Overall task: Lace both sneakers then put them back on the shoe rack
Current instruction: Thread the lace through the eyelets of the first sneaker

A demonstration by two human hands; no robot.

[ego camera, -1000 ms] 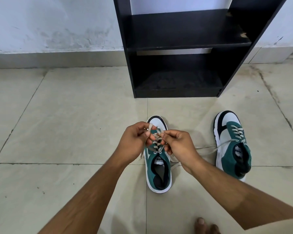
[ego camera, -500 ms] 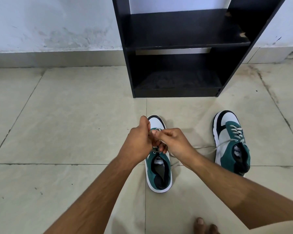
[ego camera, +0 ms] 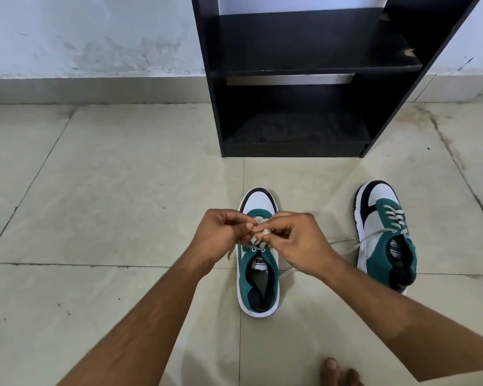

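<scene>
Two green, white and black sneakers stand on the tiled floor, toes toward the rack. Over the nearer sneaker (ego camera: 258, 277) both hands work its grey lace (ego camera: 258, 240). My left hand (ego camera: 221, 232) pinches the lace with curled fingers, and my right hand (ego camera: 299, 240) pinches a lace end beside it. The lacing under the hands is mostly hidden. The other sneaker (ego camera: 385, 235) stands to the right, laced over the lower eyelets, with a loose grey lace end (ego camera: 365, 240) trailing left across the floor.
A black shoe rack (ego camera: 304, 79) with two bare shelves stands against the white wall just beyond the sneakers. Beige floor tiles spread to the left and right. My toes (ego camera: 338, 371) show at the bottom edge.
Both hands have stayed over the nearer sneaker's lace. The left hand turned from knuckles-up to thumb inward, and the right hand shifted slightly right while still pinching the lace.
</scene>
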